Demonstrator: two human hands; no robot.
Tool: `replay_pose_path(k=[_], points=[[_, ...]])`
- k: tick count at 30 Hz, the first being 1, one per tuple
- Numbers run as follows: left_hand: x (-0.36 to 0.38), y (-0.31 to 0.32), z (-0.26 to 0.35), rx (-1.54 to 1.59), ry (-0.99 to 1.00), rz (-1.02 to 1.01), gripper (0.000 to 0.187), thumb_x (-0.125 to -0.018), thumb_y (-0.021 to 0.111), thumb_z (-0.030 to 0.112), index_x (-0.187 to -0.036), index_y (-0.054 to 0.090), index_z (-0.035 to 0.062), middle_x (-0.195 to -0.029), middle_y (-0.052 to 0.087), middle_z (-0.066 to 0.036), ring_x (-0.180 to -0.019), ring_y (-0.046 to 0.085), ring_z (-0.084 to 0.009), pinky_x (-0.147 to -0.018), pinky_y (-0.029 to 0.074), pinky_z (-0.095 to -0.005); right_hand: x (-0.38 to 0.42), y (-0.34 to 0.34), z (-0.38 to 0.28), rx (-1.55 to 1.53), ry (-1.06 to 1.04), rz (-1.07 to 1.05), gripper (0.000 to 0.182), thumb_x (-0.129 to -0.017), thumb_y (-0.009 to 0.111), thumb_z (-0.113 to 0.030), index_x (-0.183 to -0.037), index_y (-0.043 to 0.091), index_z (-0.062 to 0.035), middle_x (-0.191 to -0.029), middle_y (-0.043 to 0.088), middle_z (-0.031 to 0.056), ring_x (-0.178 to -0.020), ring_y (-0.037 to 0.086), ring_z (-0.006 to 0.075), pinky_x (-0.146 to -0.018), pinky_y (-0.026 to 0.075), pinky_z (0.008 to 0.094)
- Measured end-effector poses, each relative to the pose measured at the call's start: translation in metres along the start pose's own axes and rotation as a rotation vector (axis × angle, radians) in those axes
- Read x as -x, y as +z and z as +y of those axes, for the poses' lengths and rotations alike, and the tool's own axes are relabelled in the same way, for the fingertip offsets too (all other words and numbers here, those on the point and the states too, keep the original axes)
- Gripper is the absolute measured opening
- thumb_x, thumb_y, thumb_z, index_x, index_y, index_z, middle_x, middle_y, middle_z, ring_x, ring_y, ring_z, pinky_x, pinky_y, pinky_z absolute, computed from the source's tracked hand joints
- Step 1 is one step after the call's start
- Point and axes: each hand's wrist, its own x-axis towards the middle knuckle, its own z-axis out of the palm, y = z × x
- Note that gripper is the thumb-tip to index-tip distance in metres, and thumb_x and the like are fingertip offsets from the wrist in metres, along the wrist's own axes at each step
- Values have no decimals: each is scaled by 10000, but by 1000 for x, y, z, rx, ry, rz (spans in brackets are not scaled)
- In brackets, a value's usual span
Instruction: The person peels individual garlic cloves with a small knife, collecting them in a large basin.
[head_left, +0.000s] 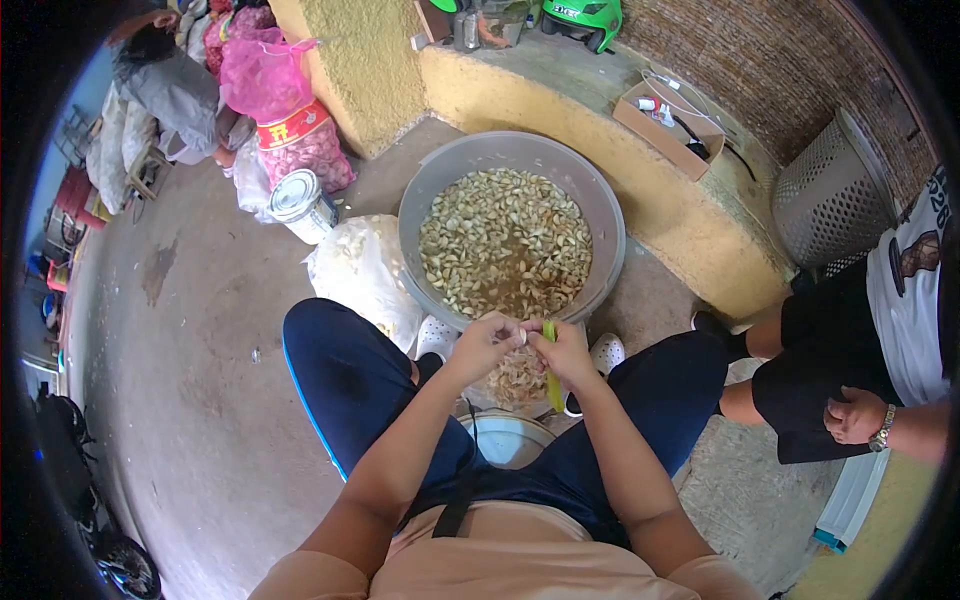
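In the head view, my left hand [486, 347] pinches a pale garlic clove [522, 338] at its fingertips. My right hand [566, 354] meets it there, its fingers closed around a slim yellow-green knife [554, 388] whose handle points down toward me; the blade is too small to make out. Just beyond both hands stands a big grey tub [612, 235], with many garlic cloves [508, 225] in brownish water. Below my hands, between my knees, lies a heap of garlic skins [518, 380], partly covered by the hands.
A white plastic bag [368, 270] and a metal can [303, 203] stand left of the tub, near a pink mesh sack [305, 150] of garlic. A person [850, 340] is close on my right. Beyond the tub runs a yellow ledge [560, 110] carrying a cardboard box [665, 135].
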Motion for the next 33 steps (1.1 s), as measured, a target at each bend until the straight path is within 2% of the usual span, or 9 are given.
replay_pose_path(k=[3,5,9,17,24,27,30,33], points=[[5,-1,10,-153,61,37,116,-752,626,95,-803,583,0,-814,538,-79,-729,566,-178,-664,451,-284,4,1,-6,-22,71,7,215,-796,571,-123,-968,579,5,-575,488,-7,-439,426,66,-399,396,232],[5,0,11,-198,81,41,113,-751,627,94,-796,584,-1,-816,541,-81,-734,567,-180,-662,449,-284,3,3,-1,13,21,18,217,-790,571,-120,-966,578,9,-594,506,3,-440,433,67,-399,396,233],[5,2,11,-172,62,39,106,-744,630,85,-789,586,0,-801,537,-79,-726,558,-179,-652,444,-281,1,6,6,56,-38,33,212,-785,555,-103,-960,576,14,-627,531,19,-447,452,72,-398,398,233],[4,3,7,-163,63,36,90,-748,621,68,-791,589,-4,-788,524,-72,-709,552,-165,-640,443,-272,0,13,14,-13,-73,81,205,-780,503,-74,-949,577,16,-593,537,28,-416,458,80,-388,374,236],[3,5,5,44,-9,14,79,-759,596,32,-803,584,-33,-825,514,-72,-707,566,-146,-647,459,-256,-3,14,19,-28,-79,92,214,-777,482,-67,-950,578,14,-584,529,20,-425,457,71,-397,371,232],[3,5,6,141,-62,3,67,-774,577,24,-810,575,-32,-833,508,-62,-740,555,-137,-672,459,-253,-2,15,19,46,-89,98,225,-765,477,-58,-951,575,22,-618,558,37,-488,505,103,-471,424,254],[3,5,3,180,-85,-13,58,-795,556,24,-825,558,-25,-836,500,-43,-777,533,-124,-705,452,-250,-5,18,26,101,-166,140,233,-756,479,-56,-954,570,28,-700,603,101,-606,580,181,-593,467,295],[1,6,-8,262,-91,-14,69,-807,547,38,-841,553,-21,-842,505,-35,-773,534,-122,-706,451,-253,-4,20,24,243,-176,188,239,-753,490,-67,-959,567,25,-801,614,165,-733,609,260,-686,467,332]])
